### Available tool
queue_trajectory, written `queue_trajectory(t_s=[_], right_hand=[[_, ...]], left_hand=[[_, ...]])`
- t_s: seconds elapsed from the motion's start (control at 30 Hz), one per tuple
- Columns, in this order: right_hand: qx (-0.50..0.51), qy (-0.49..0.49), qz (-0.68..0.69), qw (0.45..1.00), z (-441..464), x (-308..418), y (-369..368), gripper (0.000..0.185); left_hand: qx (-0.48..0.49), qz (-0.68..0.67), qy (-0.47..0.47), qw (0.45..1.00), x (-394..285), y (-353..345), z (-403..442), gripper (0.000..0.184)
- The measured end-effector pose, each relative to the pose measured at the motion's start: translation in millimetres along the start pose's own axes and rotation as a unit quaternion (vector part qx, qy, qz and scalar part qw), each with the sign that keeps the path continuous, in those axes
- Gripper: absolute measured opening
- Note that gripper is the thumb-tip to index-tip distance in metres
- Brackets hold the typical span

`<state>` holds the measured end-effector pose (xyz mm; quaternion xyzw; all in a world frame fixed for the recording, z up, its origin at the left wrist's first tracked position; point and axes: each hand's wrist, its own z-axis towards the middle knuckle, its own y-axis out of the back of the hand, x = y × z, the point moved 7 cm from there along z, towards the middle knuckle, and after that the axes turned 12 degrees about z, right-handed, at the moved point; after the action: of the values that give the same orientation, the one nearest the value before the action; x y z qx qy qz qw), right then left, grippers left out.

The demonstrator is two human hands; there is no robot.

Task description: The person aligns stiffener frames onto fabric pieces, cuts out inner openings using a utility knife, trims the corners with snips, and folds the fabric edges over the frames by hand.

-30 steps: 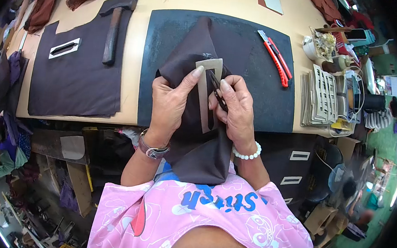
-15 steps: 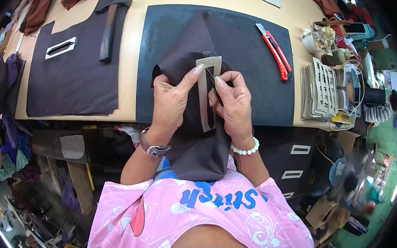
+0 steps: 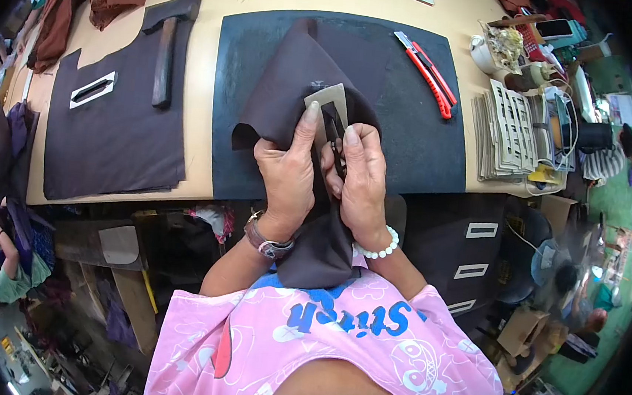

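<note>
1. The left hand [image 3: 286, 176] grasps a dark brown sheet [image 3: 297, 62], its thumb pressed on a beige frame [image 3: 329, 94], its other fingers mostly hidden beneath
2. The right hand [image 3: 358, 186] has its grip closed around a slim dark tool [image 3: 333, 128], partly covered by the fingers, its narrow end at the frame's window
3. The sheet, smooth, dull and pliable, is held up at the middle of the view: a peaked fold toward 12 o'clock, a curled edge toward 10, a slack, creased end at 6 against the pink shirt [image 3: 364, 335]
4. The frame, thin and flat with straight edges, lies against the sheet
5. At 12 o'clock, a black, scuffed mat [image 3: 423, 161] covers part of the pale, smooth counter [image 3: 207, 48]; on it, toward 1, lies a knife [image 3: 435, 82] with a red handle
6. At 10, a hammer [image 3: 165, 63] with a worn, dark handle rests on flat brown cloth [image 3: 124, 141]
7. At 2, thin slotted cards [image 3: 512, 142] stand stacked
</note>
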<state>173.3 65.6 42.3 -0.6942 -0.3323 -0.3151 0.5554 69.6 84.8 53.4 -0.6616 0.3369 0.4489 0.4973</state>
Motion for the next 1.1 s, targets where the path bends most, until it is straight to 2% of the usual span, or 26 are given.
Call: queue_trajectory(t_s=[0.1,0.27,0.53,1.1], right_hand=[[-0.007,0.019,0.024,0.999,-3,1,-4,0.021],[-0.018,0.051,0.056,0.997,-10,1,-5,0.021],[-0.021,0.062,0.089,0.994,-10,-1,-1,0.020],[-0.037,0.101,0.054,0.993,-17,-4,10,0.017]], left_hand=[[0.031,-0.004,0.015,0.999,3,-2,-4,0.010],[0.009,-0.003,0.007,1.000,2,-5,-12,0.006],[-0.003,-0.031,0.019,0.999,3,-3,-17,0.010],[0.028,-0.086,0.046,0.995,11,-2,-23,0.014]])
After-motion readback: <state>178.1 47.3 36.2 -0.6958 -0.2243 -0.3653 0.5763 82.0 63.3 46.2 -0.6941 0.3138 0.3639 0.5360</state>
